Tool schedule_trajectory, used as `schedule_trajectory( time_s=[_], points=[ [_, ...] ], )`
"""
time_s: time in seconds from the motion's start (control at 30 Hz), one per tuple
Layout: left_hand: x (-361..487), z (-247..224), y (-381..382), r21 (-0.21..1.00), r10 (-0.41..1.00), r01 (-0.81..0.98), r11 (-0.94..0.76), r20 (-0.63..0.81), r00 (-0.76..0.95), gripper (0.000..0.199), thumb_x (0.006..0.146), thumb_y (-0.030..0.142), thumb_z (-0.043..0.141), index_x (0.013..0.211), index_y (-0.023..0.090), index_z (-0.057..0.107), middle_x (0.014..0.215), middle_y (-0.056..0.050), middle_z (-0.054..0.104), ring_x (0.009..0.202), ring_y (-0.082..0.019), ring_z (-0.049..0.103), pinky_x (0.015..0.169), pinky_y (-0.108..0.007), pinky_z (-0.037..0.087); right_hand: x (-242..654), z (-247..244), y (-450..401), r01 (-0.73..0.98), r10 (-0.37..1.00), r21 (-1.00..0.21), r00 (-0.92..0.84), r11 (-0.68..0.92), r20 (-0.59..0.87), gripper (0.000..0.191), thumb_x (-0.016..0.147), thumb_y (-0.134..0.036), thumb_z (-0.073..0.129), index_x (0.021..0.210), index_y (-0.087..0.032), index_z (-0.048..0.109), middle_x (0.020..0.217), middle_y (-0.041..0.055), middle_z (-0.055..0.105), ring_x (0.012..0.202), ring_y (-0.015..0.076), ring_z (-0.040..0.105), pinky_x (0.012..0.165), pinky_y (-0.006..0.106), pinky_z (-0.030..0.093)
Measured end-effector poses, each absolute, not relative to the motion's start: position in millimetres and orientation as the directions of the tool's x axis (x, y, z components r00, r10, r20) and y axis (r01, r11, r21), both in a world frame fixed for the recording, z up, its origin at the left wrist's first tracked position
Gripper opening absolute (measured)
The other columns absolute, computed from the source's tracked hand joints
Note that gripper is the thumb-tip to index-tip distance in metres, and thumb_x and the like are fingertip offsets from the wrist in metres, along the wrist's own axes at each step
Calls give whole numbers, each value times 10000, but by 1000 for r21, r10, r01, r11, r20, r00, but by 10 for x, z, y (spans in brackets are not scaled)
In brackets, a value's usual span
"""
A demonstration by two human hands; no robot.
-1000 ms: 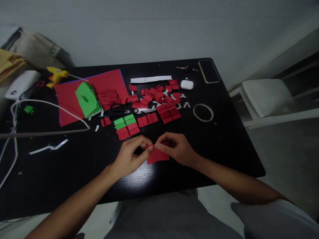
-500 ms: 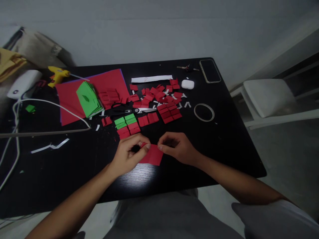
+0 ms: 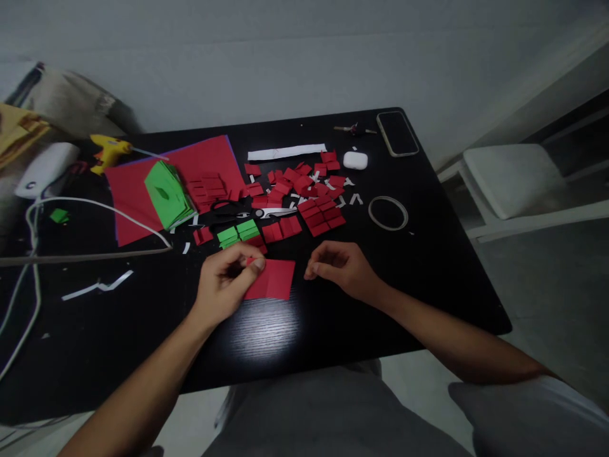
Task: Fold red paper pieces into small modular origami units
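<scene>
My left hand (image 3: 226, 279) pinches a red square of paper (image 3: 271, 279) at its left side, between thumb and fingers. A faint vertical crease runs down the sheet. My right hand (image 3: 340, 270) hovers just right of the paper, apart from it, with fingers curled and fingertips together; nothing shows in them. Beyond the left hand lie folded green paper pieces (image 3: 238, 232), partly above red ones that the hand covers. Folded red pieces (image 3: 282, 229) and a joined red block (image 3: 321, 214) sit farther back. Black-handled scissors (image 3: 276, 212) lie behind them.
A red sheet (image 3: 133, 216) carries a green paper stack (image 3: 166, 197). Near it are a yellow glue gun (image 3: 110, 151) and a white cable (image 3: 109, 204). A white strip (image 3: 288, 152), earbud case (image 3: 355, 160), phone (image 3: 397, 133) and coiled ring (image 3: 388, 213) lie toward the back and right.
My right hand has let go of the red paper and moved off its right edge. My left hand has shifted left with the paper, which shows more of its face.
</scene>
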State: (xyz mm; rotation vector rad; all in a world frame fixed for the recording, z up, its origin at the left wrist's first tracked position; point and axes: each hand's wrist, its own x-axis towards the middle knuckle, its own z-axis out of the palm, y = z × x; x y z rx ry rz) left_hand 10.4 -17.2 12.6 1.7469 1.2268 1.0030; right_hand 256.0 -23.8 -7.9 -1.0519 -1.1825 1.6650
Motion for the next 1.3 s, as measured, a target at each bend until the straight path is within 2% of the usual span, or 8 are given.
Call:
schedule_trajectory(
  time_s=[0.1, 0.23, 0.43, 0.67, 0.87, 1.1, 1.3],
  points=[
    [137, 113, -187, 894, 943, 353, -276, 181, 280, 147, 927, 239, 655, 799, 172, 680, 665, 27, 590, 575, -88, 483, 534, -201, 384, 2530, -69, -244, -168, 947, -961, -272, -221, -170, 183, 844, -335, 782, 840, -178, 688, 798, 28, 748, 755, 156, 717, 784, 312, 585],
    [212, 74, -231, 888, 912, 325, -324, 201, 358, 108, 930, 199, 653, 830, 172, 685, 664, 34, 591, 575, -81, 512, 542, -191, 402, 2465, -57, -304, -91, 942, -979, -302, -181, -146, 142, 840, -311, 770, 864, -185, 709, 840, 25, 732, 779, 148, 690, 758, 284, 563],
    [275, 27, -307, 881, 881, 324, -346, 186, 435, 96, 943, 181, 635, 867, 176, 693, 694, 21, 621, 612, -90, 552, 578, -197, 435, 2412, -62, -375, -26, 924, -990, -365, -135, -117, 58, 820, -227, 715, 812, -184, 677, 738, -13, 672, 655, 115, 622, 652, 246, 510],
    [209, 87, -252, 881, 904, 329, -341, 212, 371, 114, 923, 202, 650, 820, 174, 691, 645, 27, 596, 565, -89, 515, 534, -202, 409, 2502, -86, -314, 50, 923, -992, -365, -114, -124, 32, 813, -204, 715, 816, -185, 690, 743, -7, 708, 663, 123, 657, 651, 248, 518],
    [119, 113, -173, 897, 951, 341, -280, 210, 228, 142, 924, 243, 661, 804, 173, 694, 667, 23, 631, 567, -90, 500, 532, -205, 400, 2552, -109, -248, -102, 947, -979, -290, -177, -141, 187, 866, -350, 759, 852, -183, 678, 794, 31, 757, 758, 163, 733, 774, 312, 591],
    [139, 95, -198, 855, 915, 364, -368, 263, 307, 81, 933, 229, 695, 884, 187, 743, 754, 1, 718, 662, -110, 622, 641, -220, 503, 2486, -35, -314, -45, 964, -998, -265, -45, -31, 221, 838, -353, 809, 990, -217, 723, 944, 30, 750, 878, 173, 717, 847, 316, 585],
    [216, 85, -247, 853, 881, 325, -409, 277, 383, 58, 936, 180, 692, 909, 192, 742, 780, -6, 741, 688, -114, 656, 659, -221, 526, 2468, -20, -338, 33, 954, -999, -300, -16, -26, 122, 871, -330, 761, 898, -213, 740, 873, 30, 755, 830, 178, 699, 793, 315, 562]
  ],
)
